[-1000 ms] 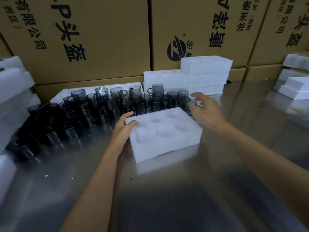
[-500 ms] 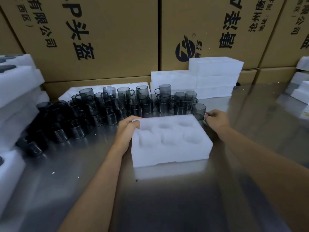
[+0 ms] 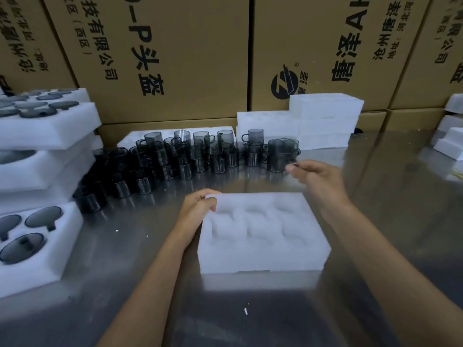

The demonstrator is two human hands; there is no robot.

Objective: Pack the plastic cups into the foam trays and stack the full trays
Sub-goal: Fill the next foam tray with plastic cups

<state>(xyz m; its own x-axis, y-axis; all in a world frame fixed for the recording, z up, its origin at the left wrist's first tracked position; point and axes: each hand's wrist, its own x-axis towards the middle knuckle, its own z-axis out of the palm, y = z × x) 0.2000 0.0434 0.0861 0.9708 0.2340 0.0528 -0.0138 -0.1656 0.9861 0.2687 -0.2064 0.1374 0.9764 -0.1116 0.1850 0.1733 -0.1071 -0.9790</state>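
My left hand [image 3: 198, 209] grips the far-left corner of the empty foam tray [image 3: 263, 234] at 12 o'clock; releasing it lets the tray skid on the table [image 3: 250, 316]. My right hand [image 3: 317, 177] pinches a plastic cup [image 3: 280, 156] at 1 o'clock; swinging it leftward could topple the crowded cups [image 3: 175, 156] at 11, while open surface lies at 3.
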